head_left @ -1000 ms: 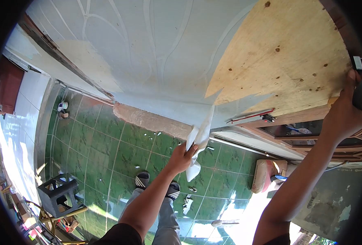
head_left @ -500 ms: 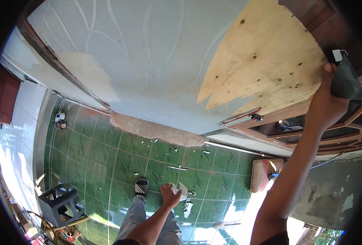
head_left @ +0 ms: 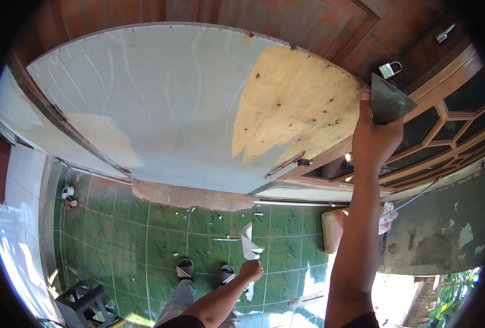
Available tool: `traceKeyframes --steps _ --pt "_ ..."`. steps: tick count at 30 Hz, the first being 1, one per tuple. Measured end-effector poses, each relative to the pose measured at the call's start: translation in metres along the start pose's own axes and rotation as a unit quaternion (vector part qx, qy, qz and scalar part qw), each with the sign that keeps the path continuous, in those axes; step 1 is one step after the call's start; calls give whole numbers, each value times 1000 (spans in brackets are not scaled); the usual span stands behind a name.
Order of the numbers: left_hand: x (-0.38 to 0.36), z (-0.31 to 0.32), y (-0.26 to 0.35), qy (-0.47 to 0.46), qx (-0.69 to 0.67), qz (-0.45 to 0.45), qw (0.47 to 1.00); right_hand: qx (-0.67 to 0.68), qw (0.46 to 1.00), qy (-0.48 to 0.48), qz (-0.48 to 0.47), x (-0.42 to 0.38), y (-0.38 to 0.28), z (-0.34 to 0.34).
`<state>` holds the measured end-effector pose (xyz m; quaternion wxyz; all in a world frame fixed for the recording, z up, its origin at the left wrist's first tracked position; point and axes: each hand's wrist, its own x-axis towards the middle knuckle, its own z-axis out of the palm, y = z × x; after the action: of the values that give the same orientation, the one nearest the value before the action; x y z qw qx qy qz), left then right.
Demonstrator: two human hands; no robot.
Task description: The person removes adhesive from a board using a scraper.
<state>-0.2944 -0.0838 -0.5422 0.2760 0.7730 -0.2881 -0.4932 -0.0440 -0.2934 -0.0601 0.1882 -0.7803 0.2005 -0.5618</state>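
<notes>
My right hand (head_left: 378,136) is closed around a dark, flat triangular scraper (head_left: 391,103), its thumb at the right edge of the large panel. That panel (head_left: 177,104) is pale blue-grey with white curved lines, and bare plywood (head_left: 291,104) shows on its right part. Lower down, my left hand (head_left: 252,269) is closed, and a curled white peeled strip (head_left: 248,240) rises from its fingers over the floor. The hand partly hides the strip's lower end.
A padlock (head_left: 389,70) hangs on the brown wooden door (head_left: 335,27). A red-edged cutter (head_left: 286,165) lies at the panel's lower edge. White scraps (head_left: 226,239) are scattered on green floor tiles (head_left: 127,235). A black stool (head_left: 84,300) stands lower left, a sack (head_left: 332,229) right.
The view has shifted, showing more of the door above and the panel's whole top edge. The strip in my left hand now points upward. My right hand still holds the scraper by the panel's edge.
</notes>
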Motion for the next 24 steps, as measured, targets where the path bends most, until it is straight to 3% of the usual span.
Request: traceKeyframes --steps 3,4,7,8,14,15,16,17,18,20,21,23,24 --pt "-1 9 -27 -51 92 102 989 0 1000 -27 -2 -3 -5 -6" --pt "3 28 -45 33 66 119 990 12 999 -37 -7 -5 -6 -8" --pt "-35 -42 -16 163 -5 120 979 78 994 -75 -8 -7 -7 -16" --pt "-37 -67 -15 214 30 172 961 105 990 -90 -7 -7 -8 -17" --pt "-62 -197 24 160 35 154 974 81 987 -106 -88 -17 -2 -25" --pt "-65 -208 24 161 39 148 975 57 985 -91 -139 -20 0 -25" --pt "-39 -197 -10 201 90 266 939 33 979 -76 -188 -26 5 -25" --pt "-41 -209 -14 271 157 306 899 8 970 -61 -236 -32 8 -25" --pt "-46 -223 -13 337 221 342 849 -11 971 -80 -225 -46 3 -32" --pt "-53 -251 -9 285 222 315 878 -20 946 -128 -297 -80 31 -34" --pt "-57 -265 -8 259 223 301 890 8 941 -175 -291 -96 40 -28" --pt "-100 -307 31 137 235 145 951 23 934 -239 -264 -118 58 -18" --pt "-99 -309 20 173 247 170 938 16 933 -253 -254 -124 68 -14"
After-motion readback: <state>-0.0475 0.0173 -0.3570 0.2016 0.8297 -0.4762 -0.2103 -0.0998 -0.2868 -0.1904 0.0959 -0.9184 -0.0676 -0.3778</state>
